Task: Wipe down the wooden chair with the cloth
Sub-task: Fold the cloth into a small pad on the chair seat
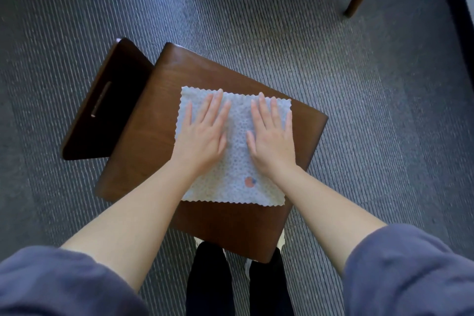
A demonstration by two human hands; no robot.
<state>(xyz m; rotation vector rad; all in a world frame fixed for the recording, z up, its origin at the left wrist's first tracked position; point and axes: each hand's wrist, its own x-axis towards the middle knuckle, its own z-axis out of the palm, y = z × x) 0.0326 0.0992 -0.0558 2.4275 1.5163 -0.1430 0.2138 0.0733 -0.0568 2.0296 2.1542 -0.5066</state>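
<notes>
Two open hands pressed flat on the cloth, the left hand and the right hand side by side, fingers straight and spread, gripping nothing. The cloth lay spread in a single layer on the middle of the seat of the wooden chair, its scalloped edge stopping short of the seat edge nearest the person, with a small orange mark close to that edge. It looked thin, soft and light, likely to bunch or skid on the smooth, glossy seat, so palm pressure across its middle, or a pinch at a corner, seemed the sound hold. The chair looked rigid and steady. Its backrest rose at the seat's left. No container showed around the seat.
</notes>
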